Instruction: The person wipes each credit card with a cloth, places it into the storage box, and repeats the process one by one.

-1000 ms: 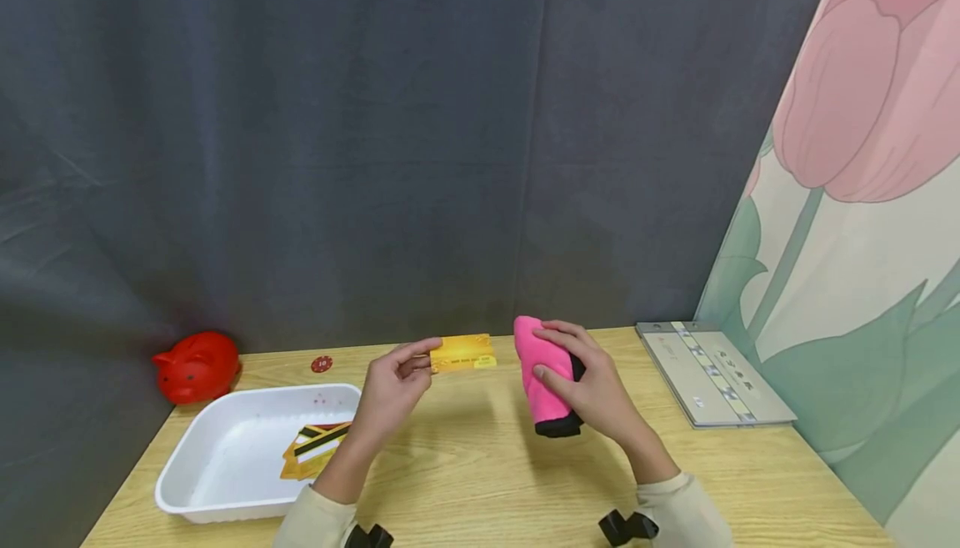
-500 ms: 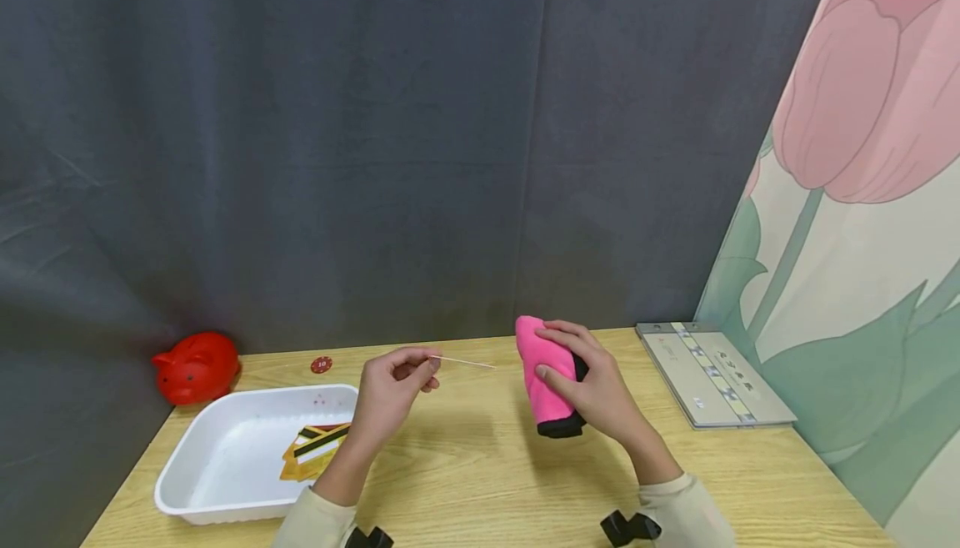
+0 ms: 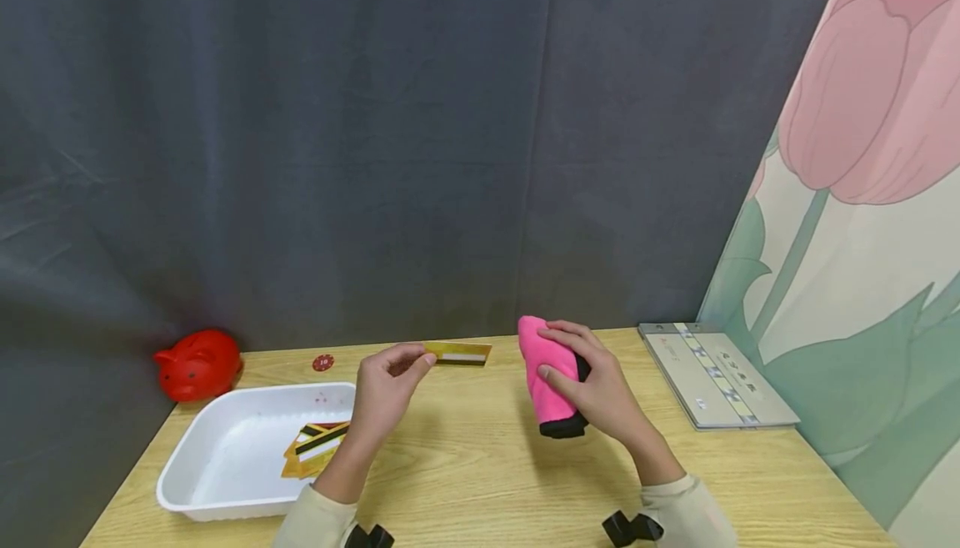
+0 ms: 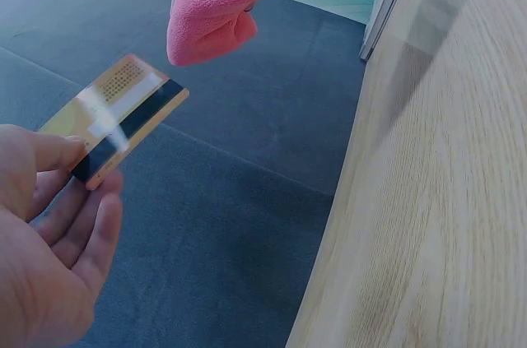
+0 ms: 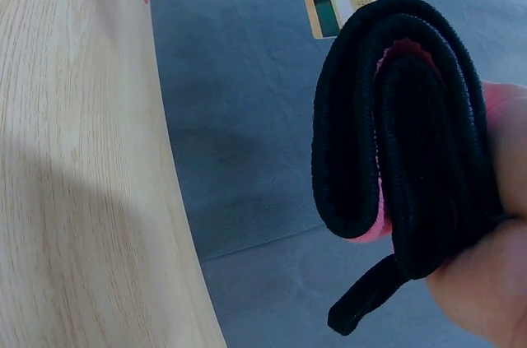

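Observation:
Between thumb and fingers, my left hand pinches one end of a gold bank card above the table. Its dark magnetic stripe and white signature strip face me in the left wrist view, where the card catches a glare. My right hand grips a folded pink cloth with black edging, a short distance right of the card. From the right wrist view, the cloth's black-trimmed end shows several folded layers and a small black loop.
A white plastic tray at the left holds several gold cards. Behind it sit a red piggy bank and a red chip marked 10. A grey album-like book lies at the right. A dark curtain hangs behind the table.
The card in my left hand has turned over: its gold front faced me, then its thin edge, and now its striped back shows. My right hand and the cloth stay nearly still.

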Motion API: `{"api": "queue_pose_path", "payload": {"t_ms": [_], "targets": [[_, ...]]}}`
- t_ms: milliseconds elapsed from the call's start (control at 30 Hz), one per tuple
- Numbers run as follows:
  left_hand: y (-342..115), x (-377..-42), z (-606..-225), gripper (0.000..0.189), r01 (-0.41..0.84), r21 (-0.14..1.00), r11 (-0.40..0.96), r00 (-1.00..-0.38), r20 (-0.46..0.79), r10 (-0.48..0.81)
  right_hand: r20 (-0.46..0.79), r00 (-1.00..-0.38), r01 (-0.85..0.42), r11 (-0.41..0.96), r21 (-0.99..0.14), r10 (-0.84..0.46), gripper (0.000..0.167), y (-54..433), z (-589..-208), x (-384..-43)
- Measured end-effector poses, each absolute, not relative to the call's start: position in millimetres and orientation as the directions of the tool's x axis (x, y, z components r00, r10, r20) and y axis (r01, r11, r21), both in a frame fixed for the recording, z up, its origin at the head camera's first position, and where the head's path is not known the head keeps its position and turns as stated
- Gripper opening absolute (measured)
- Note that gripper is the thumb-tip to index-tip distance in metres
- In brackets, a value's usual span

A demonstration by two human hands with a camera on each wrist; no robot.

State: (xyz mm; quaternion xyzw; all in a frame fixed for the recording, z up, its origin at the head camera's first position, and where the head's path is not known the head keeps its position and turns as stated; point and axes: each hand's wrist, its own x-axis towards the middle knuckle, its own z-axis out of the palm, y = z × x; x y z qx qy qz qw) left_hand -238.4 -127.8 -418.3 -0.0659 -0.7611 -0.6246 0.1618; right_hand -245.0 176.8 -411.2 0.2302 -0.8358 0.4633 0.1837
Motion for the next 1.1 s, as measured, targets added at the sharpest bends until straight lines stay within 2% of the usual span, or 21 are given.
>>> {"api": "queue_pose_path", "payload": {"t_ms": [133, 333, 567, 800, 1100], "targets": [[-128, -240, -418, 0.02, 0.281, 0.945, 0.168, -0.951, 0.298, -0.083, 0.516, -0.828, -0.553, 0.468, -0.69, -0.217, 0.045, 177, -412, -246], [-128, -241, -419, 0.044, 0.311, 0.942, 0.127, -0.946, 0.32, -0.058, 0.516, -0.828, -0.554, 0.463, -0.692, -0.219, 0.045, 178, -412, -246], [-126, -240, -420, 0.035, 0.299, 0.945, 0.133, -0.953, 0.303, -0.008, 0.521, -0.826, -0.556, 0.463, -0.69, -0.216, 0.045, 177, -413, -247], [-122, -240, -422, 0.043, 0.252, 0.96, 0.125, -0.968, 0.251, 0.025, 0.524, -0.822, -0.562, 0.46, -0.688, -0.221, 0.045, 174, -414, -246], [-113, -239, -430, 0.044, 0.259, 0.957, 0.128, -0.964, 0.248, 0.093, 0.539, -0.799, -0.598, 0.442, -0.669, -0.265, 0.045, 162, -419, -243]]}}
